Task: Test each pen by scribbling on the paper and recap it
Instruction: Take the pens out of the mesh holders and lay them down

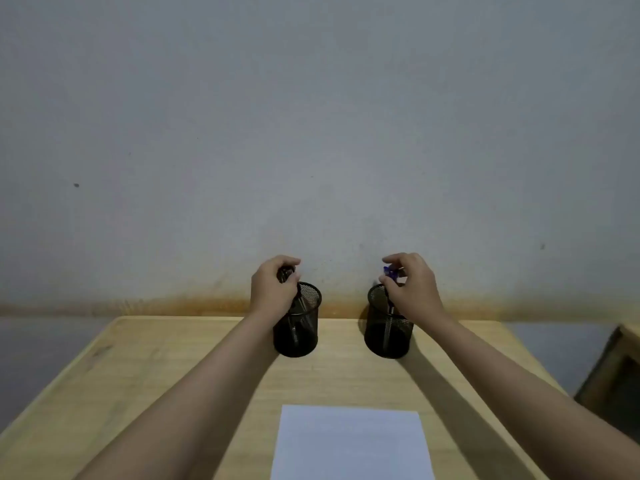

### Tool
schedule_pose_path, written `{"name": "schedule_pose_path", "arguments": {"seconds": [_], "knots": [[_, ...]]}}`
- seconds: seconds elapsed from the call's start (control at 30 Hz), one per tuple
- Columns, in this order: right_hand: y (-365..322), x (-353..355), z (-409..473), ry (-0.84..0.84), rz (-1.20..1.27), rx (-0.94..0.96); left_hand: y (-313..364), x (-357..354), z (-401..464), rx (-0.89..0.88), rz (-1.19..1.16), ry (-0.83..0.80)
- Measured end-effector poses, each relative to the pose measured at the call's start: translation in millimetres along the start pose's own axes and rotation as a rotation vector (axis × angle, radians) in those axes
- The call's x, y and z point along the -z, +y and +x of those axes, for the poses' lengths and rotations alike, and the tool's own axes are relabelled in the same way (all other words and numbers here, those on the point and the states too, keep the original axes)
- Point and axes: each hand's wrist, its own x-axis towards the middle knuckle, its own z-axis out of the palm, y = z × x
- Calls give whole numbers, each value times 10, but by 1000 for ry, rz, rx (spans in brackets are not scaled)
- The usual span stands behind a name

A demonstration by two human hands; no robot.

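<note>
Gripping pens: left hand (273,285); right hand (412,289) | cups (300,327) at table's far edge

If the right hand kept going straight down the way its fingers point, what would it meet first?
Most likely the right mesh cup: the right hand hangs over its rim, fingers pinching the blue-topped pen standing in it. Depth is hard to judge, so it may meet the rim before the inside.

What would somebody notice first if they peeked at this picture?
Two arms reach out to two black mesh cups at the table's far edge. The left hand grips dark pens in the left cup, and the right hand pinches a purple pen over the right cup. A blank paper lies nearest.
</note>
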Motion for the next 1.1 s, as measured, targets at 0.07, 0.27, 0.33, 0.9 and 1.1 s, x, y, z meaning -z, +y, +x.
{"name": "schedule_pose_path", "arguments": {"seconds": [0.07,0.27,0.33,0.9,1.1], "knots": [[-23,39,14,-52,-23,-10,34,-24,6,-21,53,-33],[-44,101,-1,-102,-19,-28,87,-104,6,1,34,-11],[-63,158,8,-87,1,-22,103,-93,14,-2,23,3],[-851,622,-430,317,520,14,794,670,-357,-113,-468,404],[-475,372,-875,360,626,-311,221,615,-721,170,-630,483]]}}
